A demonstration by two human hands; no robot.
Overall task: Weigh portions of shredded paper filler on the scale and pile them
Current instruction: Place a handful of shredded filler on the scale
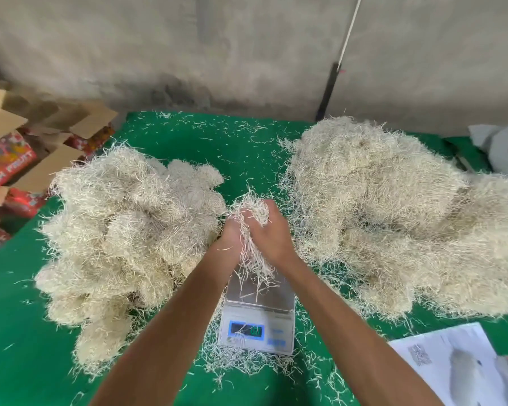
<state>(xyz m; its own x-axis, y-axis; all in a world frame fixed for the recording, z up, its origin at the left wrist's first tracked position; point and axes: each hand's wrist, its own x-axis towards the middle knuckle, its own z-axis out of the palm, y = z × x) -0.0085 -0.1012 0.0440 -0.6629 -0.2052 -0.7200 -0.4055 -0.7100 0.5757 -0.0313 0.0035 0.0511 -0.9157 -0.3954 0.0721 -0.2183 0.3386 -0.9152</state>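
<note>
— What are the hands doing?
— The left hand (228, 233) and right hand (272, 234) both curl around one clump of shredded paper (251, 230), held together above the scale (258, 312).
— And the paper?
— Pale, thin strands dangling onto the scale's pan; big piles lie left (123, 235) and right (393, 212) on the green bench (241, 148).

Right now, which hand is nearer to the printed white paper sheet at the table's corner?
Right. The right hand grips the shredded paper bunch above the scale, on the printed white paper sheet's side; the left hand is just beyond it.
</note>
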